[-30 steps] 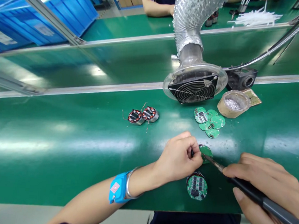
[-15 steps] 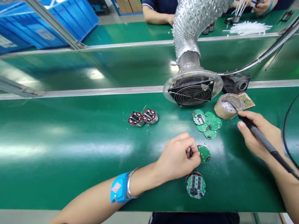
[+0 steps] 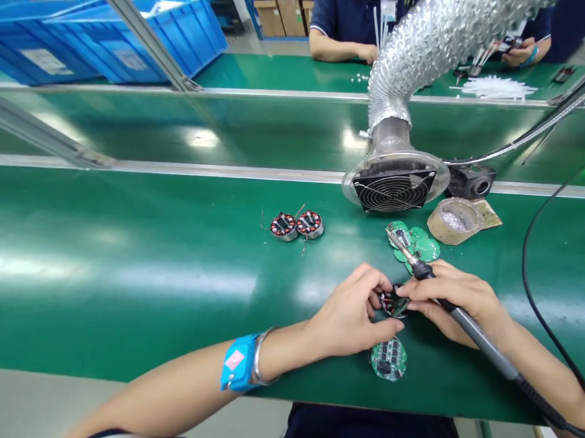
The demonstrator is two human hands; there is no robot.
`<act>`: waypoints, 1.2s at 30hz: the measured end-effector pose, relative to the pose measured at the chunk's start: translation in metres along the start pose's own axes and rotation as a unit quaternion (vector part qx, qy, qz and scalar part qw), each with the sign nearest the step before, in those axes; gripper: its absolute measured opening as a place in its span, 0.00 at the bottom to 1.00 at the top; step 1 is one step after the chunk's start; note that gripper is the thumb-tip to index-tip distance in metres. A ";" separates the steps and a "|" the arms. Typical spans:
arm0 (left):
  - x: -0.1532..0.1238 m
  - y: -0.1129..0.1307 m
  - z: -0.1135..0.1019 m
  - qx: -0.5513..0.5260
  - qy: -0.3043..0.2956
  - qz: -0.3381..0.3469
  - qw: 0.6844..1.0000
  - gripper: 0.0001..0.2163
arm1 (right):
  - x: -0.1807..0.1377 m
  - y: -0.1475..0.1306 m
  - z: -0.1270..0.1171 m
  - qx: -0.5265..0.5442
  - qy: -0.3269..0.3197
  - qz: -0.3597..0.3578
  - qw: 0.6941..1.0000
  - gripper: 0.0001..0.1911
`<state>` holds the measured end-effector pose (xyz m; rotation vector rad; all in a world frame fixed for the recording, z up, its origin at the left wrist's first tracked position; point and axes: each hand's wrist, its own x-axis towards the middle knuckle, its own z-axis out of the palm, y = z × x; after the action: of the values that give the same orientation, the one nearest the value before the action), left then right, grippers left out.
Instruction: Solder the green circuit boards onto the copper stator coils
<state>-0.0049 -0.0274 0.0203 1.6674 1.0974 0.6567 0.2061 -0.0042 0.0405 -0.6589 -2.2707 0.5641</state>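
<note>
My left hand (image 3: 353, 310), with a blue wrist strap (image 3: 236, 370) on its wrist, pinches a small round green circuit board (image 3: 395, 305) on the green belt. My right hand (image 3: 454, 298) meets it from the right, fingertips on the same board, while a black soldering iron (image 3: 465, 321) lies across its fingers with the tip pointing up and away over a pile of green boards (image 3: 415, 246). A second round green board (image 3: 388, 359) on a dark part sits just below the hands.
Two round coil parts (image 3: 297, 224) lie to the upper left. A fume-extractor fan (image 3: 394, 184) on a silver hose stands behind, next to a tape roll holding solder dross (image 3: 455, 220). Blue crates (image 3: 109, 39) and other people's arms are across the far belt.
My right hand came back from the tape roll to the board at my left hand, and the iron's tip now points away. The camera view rose slightly.
</note>
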 end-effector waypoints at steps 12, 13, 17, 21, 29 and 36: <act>-0.005 -0.010 0.016 -0.076 0.067 -0.010 0.995 0.09 | 0.004 -0.018 0.024 -0.080 0.063 0.054 0.993 0.11; -0.006 -0.011 0.016 -0.081 0.066 -0.010 0.995 0.10 | 0.002 -0.018 0.022 -0.085 0.053 0.059 0.993 0.11; -0.007 -0.011 0.018 -0.111 0.047 -0.015 0.993 0.09 | -0.005 -0.017 0.010 -0.074 -0.010 0.082 0.994 0.12; -0.005 -0.004 0.018 -0.103 0.049 -0.028 0.993 0.21 | -0.008 -0.010 0.001 -0.053 -0.056 0.088 0.993 0.13; 0.004 -0.010 0.017 -0.026 0.048 0.006 0.998 0.14 | -0.004 -0.004 -0.006 -0.053 -0.081 0.074 0.993 0.14; 0.002 -0.013 0.015 -0.067 0.056 -0.009 0.996 0.18 | -0.007 -0.003 -0.004 -0.017 -0.089 0.120 0.989 0.14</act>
<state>0.0036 -0.0304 0.0030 1.5202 1.1213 0.8039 0.2129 -0.0099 0.0413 -0.9410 -2.3869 0.7266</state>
